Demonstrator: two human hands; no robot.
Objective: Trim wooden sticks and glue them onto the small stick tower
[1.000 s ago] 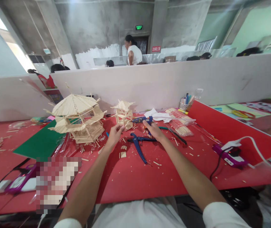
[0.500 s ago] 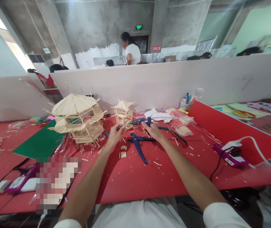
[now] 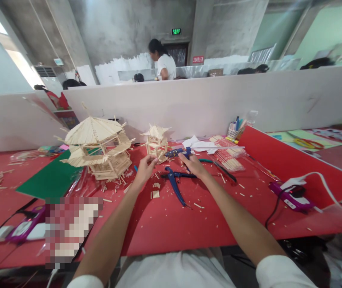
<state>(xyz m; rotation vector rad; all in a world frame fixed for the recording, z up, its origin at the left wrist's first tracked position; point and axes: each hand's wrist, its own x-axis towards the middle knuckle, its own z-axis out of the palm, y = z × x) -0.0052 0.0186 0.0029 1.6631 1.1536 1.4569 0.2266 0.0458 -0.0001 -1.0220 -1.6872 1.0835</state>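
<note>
My left hand (image 3: 143,169) is pinched shut just in front of a small wooden-stick pavilion (image 3: 156,143); what it pinches is too small to name. My right hand (image 3: 193,165) is closed on a blue glue gun (image 3: 178,152), whose nozzle points left toward the small pavilion. Blue-handled cutters (image 3: 175,185) lie on the red table (image 3: 165,224) between my hands. A short stack of cut sticks (image 3: 155,194) lies below my left hand.
A large stick pavilion (image 3: 98,148) stands at the left on a green mat (image 3: 49,182). Bagged sticks (image 3: 229,154) and a pen cup (image 3: 233,131) are at back right. Purple power strips (image 3: 291,196) (image 3: 23,228) with cables lie at both sides. A person stands beyond the white partition (image 3: 219,100).
The glue gun in my right hand has tipped slightly and shifted a little left toward the small pavilion. The person in the background has walked left. My left hand stays in place.
</note>
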